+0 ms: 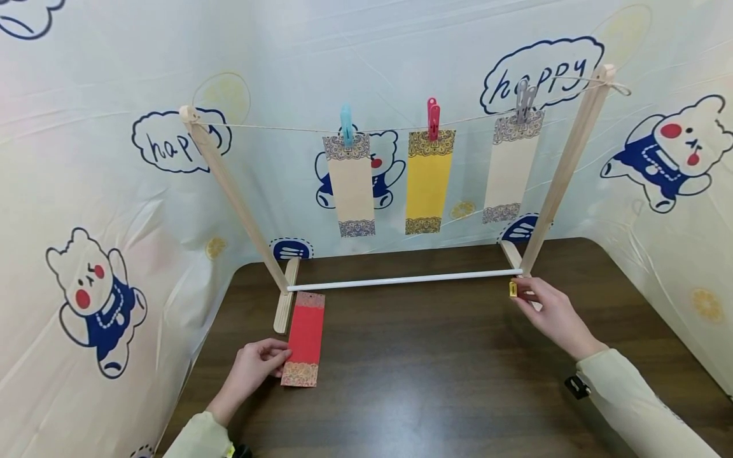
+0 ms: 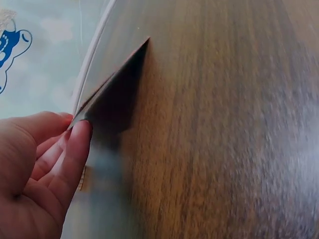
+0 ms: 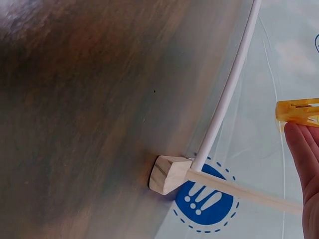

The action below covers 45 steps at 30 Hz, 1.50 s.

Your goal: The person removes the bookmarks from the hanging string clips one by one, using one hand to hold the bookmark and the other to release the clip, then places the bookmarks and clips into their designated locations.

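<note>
My left hand [image 1: 260, 366] pinches the left edge of a red bookmark-like card [image 1: 305, 331] with patterned ends, between thumb and fingers. In the left wrist view the card [image 2: 117, 94] shows its dark underside, tilted above the table. Over at the right post's foot, my right hand [image 1: 550, 312] holds a small yellow clothespin [image 1: 513, 289] in its fingertips. The right wrist view shows that clothespin [image 3: 299, 111] at the right edge, with the thumb and fingers below it partly cut off.
A wooden frame with a left post [image 1: 235, 197], a right post [image 1: 567, 172] and a white rod [image 1: 401, 280] stands at the table's back. From its string hang a cream card [image 1: 352, 184], a yellow card [image 1: 429, 184] and another pale card [image 1: 511, 172], by blue, red and grey clothespins.
</note>
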Available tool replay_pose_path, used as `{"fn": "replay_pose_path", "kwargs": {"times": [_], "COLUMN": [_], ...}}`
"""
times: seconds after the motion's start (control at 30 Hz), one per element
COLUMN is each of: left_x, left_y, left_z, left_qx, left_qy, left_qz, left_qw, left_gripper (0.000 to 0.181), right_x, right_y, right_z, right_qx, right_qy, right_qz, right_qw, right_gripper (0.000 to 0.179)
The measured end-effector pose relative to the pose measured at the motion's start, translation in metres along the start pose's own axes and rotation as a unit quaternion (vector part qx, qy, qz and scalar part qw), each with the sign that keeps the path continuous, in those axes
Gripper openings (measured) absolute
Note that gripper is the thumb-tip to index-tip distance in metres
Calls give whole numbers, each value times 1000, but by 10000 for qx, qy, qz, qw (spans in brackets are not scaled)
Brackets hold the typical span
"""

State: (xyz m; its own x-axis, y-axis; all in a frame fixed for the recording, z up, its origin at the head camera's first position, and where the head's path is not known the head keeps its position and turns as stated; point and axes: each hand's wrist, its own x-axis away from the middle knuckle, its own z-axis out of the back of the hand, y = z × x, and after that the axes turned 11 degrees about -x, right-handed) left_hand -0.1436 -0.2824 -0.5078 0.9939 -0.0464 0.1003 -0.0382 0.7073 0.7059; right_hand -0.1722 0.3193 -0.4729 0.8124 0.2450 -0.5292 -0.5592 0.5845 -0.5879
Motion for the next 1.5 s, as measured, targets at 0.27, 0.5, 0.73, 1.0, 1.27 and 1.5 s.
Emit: {"fn": "replay_pose_path", "kwargs": {"times": [0.27,0.5,0.73,1.0,1.27,1.5], "left_x": [0,1,0,-1,-2,-4], "left_y": [-2,-2,-2,-2,4,10], "left_z": [-1,-3,-5,-3,1,2], "left_qx": [-479,-640,-664,-534,-814,-1162], "left_qy": [37,28,112,143,388,818], "left_qz": [14,107,164,279,85,-263], "left_qw": [9988,9979,9976,9981,9959,9895], "left_gripper": [16,10,8,7,8,12], "right_x": [1,1,2,1,-2,-4], "right_y": [2,0,-1,1,3,7], "right_z": [-3,-4,-3,-3,-2,0], "right_qx": [11,-1,-39,-125,-109,-61], "right_qy": [48,77,28,-97,-315,-672], "right_qz": [116,21,-82,-170,-368,-695], "right_qw": [9999,10000,10000,9997,9988,9953], "right_gripper": [47,47,47,45,42,36]}}
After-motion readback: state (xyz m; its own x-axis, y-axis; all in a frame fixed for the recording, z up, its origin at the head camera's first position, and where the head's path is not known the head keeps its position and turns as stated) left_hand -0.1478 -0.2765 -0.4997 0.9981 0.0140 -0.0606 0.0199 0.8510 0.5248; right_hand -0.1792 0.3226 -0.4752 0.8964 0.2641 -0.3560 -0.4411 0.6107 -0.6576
